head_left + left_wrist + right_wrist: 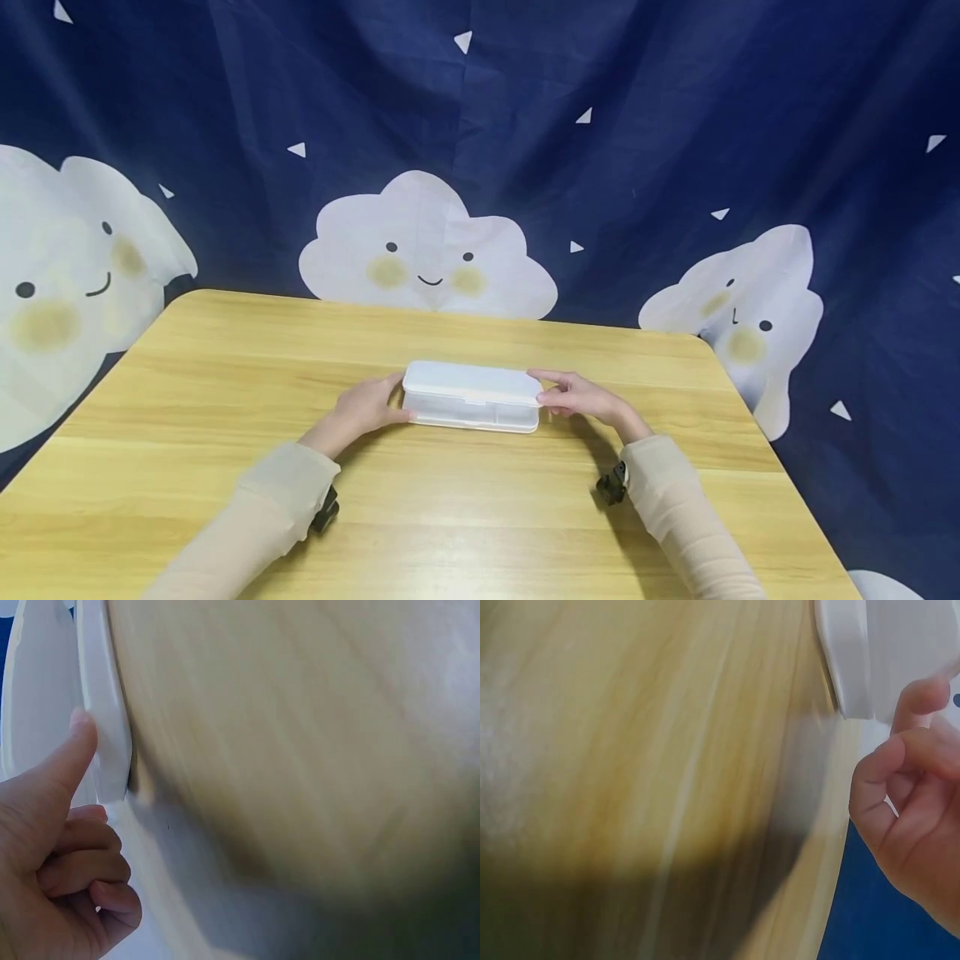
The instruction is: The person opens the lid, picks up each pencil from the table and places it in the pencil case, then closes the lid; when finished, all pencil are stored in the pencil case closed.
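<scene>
A long white plastic case [471, 382], shaped like a pencil case, lies on the wooden table in the head view. Its lid is tilted up, and part of the pale inside shows below the lid's front edge. My left hand [366, 406] grips the left end, with the thumb on the front rim; in the left wrist view the thumb presses the rim [105, 742] while the other fingers curl. At the right end, my right hand [581, 395] holds the lid between thumb and index finger. In the right wrist view that hand [919, 787] has its lower fingers curled, partly cut off by the frame.
The wooden table [465, 517] extends around the case on every side. Behind it hangs a dark blue curtain [525, 100] printed with smiling clouds and small white triangles. A small black device [612, 483] is worn at the right wrist, another [326, 510] at the left.
</scene>
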Motion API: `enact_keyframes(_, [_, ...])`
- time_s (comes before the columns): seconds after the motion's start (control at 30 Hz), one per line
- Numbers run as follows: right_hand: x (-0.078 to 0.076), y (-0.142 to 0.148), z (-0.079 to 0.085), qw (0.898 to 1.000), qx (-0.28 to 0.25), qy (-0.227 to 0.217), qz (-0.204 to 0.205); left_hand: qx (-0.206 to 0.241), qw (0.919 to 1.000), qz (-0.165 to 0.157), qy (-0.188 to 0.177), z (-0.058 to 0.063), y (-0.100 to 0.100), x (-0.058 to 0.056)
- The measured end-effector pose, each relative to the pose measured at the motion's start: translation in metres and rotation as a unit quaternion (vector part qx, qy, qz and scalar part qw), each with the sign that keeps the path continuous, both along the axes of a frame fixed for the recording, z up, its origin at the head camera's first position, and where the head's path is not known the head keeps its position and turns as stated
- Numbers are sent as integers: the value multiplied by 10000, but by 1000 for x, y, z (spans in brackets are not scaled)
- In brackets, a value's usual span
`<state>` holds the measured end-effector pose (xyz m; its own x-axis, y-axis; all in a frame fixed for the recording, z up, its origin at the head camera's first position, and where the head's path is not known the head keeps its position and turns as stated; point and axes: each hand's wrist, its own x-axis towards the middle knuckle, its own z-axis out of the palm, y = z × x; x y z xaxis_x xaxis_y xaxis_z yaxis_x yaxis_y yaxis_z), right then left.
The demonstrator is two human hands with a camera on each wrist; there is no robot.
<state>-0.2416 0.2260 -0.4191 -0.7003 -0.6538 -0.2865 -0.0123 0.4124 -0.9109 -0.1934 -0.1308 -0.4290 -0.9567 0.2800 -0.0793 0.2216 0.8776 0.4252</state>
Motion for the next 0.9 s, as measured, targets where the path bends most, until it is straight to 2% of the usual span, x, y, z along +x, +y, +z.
enact_keyframes(0.1, [0,0,0,9999,90,128,3,70,9999,-106,-18,3,-7,-2])
enact_keyframes(0.27, [3,-1,0,9996,97,252,95,115,9994,-242,-223,14,-16,-7])
enact_keyframes(0.43, [8,-4,3,9985,175,462,233,286,9993,-94,-203,23,-17,-12])
enact_keyframes(0.53, [9,-6,2,9977,429,507,138,416,9990,-81,-142,22,-15,-13])
enact_keyframes(0.67, [11,-10,2,9965,714,441,-23,621,9976,-254,-180,15,-12,-12])
enact_keyframes(0.9, [13,-12,3,9961,756,450,-31,755,9953,-585,-128,10,-9,-12])
